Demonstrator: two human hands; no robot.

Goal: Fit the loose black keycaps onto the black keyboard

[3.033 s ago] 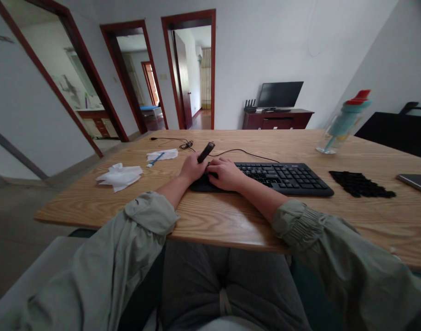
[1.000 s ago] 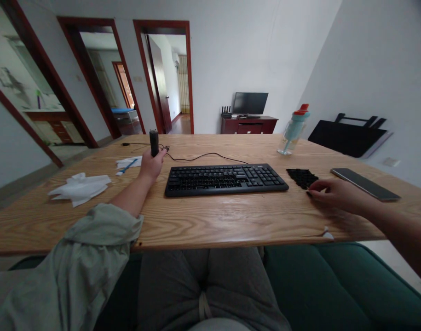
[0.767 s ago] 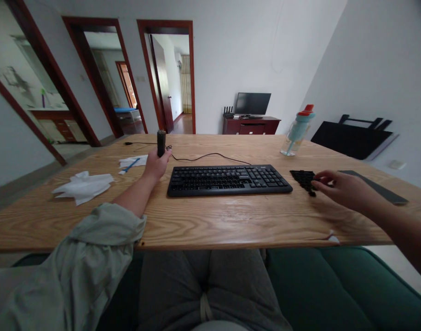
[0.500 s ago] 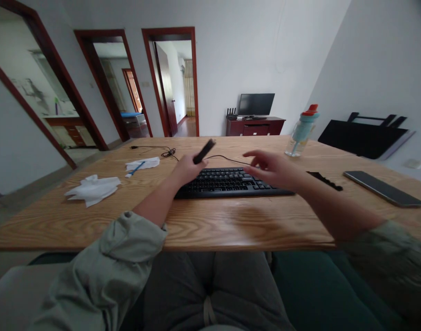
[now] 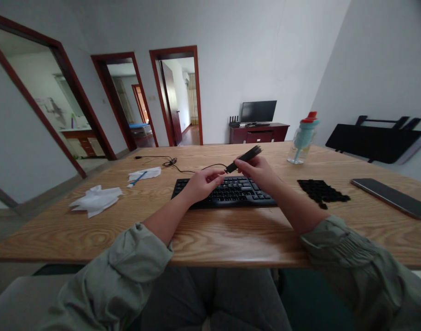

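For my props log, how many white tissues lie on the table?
2: a crumpled tissue left of the keyboard, a flatter tissue beyond it, partly under a blue stick.

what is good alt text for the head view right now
A person's right hand holds a dark stick over a black keyboard on a wooden table, the left hand close to its lower tip. To the right lie a pile of small black pieces and a dark flat device; white tissues lie to the left.

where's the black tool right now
In the head view, just right of centre, the black tool is in the right hand, tilted above the keyboard, its lower end by the left hand.
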